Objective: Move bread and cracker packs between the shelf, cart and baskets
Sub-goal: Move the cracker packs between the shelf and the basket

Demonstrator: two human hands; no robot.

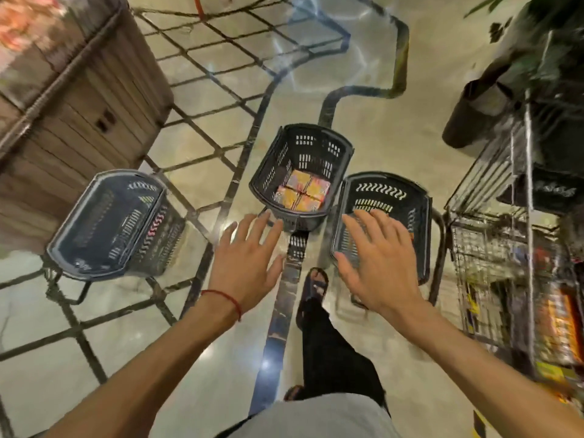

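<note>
Left hand (249,257): open and holding nothing, fingers spread, stretched forward over the floor; its fingertips lie just beside the near rim of the middle basket, and I cannot tell whether they touch it.
Right hand (376,263): also open with fingers spread and nothing in it, seen in front of the near part of the right basket.
Hands together: apart from each other, side by side at about the same reach.
Wrist string (226,298): a thin red cord round the left wrist.
Middle basket (268,165): dark plastic with slotted walls, standing on the floor between the other two.
Cracker packs (303,194): four orange and yellow packs lying flat in a two-by-two block on the bottom of the middle basket.
Left basket (104,216): dark, well apart from the middle one; blur hides any contents.
Right basket (410,197): just beside the middle basket.
Cart (483,254): wire trolley at the right edge, orange packs (559,324) blurred inside it.
Wooden crate stand (79,99): upper left.
Floor (363,137): glossy pale tiles with dark lines.
Foot (316,282): in a sandal, between the hands.
</note>
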